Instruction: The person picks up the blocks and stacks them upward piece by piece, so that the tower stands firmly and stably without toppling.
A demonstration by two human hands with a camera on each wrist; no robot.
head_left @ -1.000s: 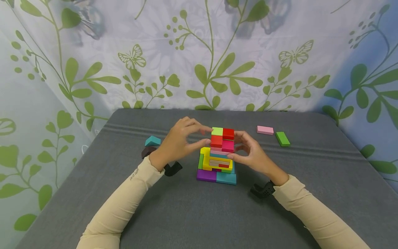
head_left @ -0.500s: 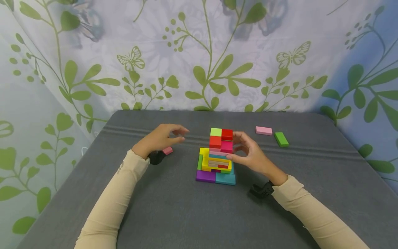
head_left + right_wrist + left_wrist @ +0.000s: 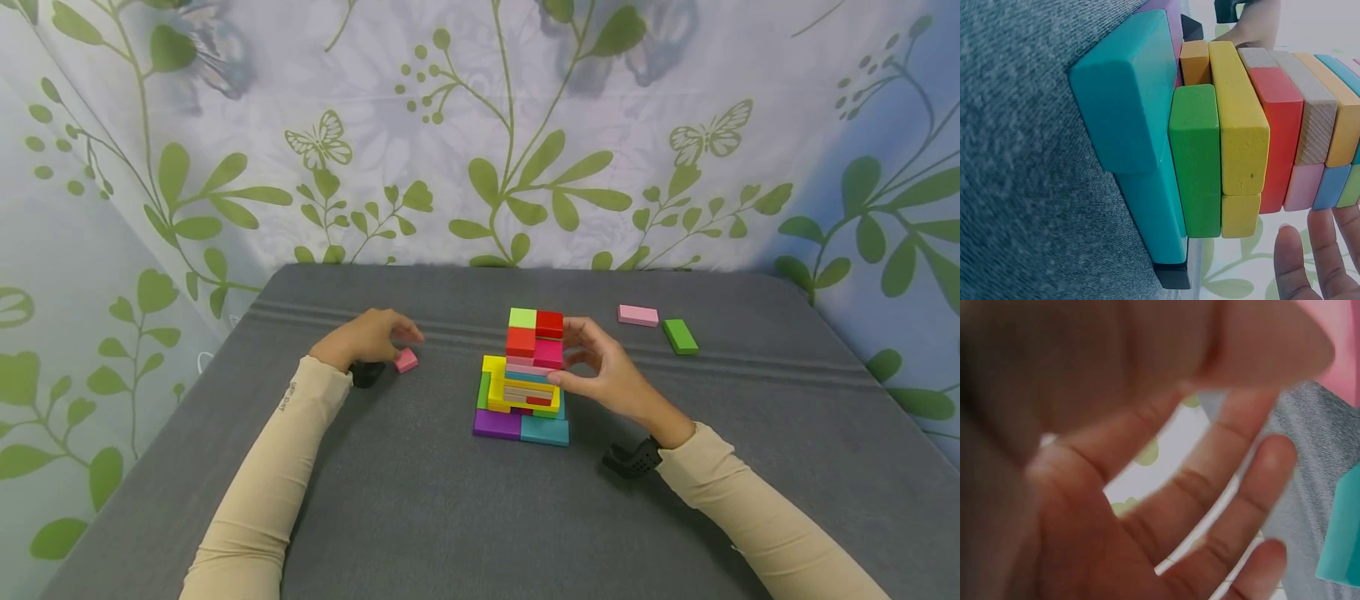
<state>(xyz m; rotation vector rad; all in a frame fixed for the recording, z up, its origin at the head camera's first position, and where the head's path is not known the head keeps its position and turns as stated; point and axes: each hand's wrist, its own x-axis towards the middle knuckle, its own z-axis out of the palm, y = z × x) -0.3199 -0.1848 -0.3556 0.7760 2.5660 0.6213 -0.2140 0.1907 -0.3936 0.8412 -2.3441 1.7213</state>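
Note:
A tower of coloured wooden blocks (image 3: 526,387) stands mid-table, with purple and teal blocks at its base and lime and red ones on top. My right hand (image 3: 603,367) steadies its right side, thumb at the front edge and fingers towards the back. In the right wrist view, fingertips (image 3: 1319,220) meet the layered blocks' ends. My left hand (image 3: 367,335), fingers loosely bent, hovers left of the tower beside a small pink block (image 3: 406,361). In the left wrist view the thumb overlaps that block, and a teal block (image 3: 1341,531) lies past the fingers.
On the grey table (image 3: 450,517), a light pink block (image 3: 637,315) and a green block (image 3: 680,337) lie at the back right. A patterned curtain (image 3: 420,125) hangs behind the table's far edge.
My left hand has moved away from the tower's top, leftwards and then down to the pink block. That block has come into view; the right hand stays at the tower.

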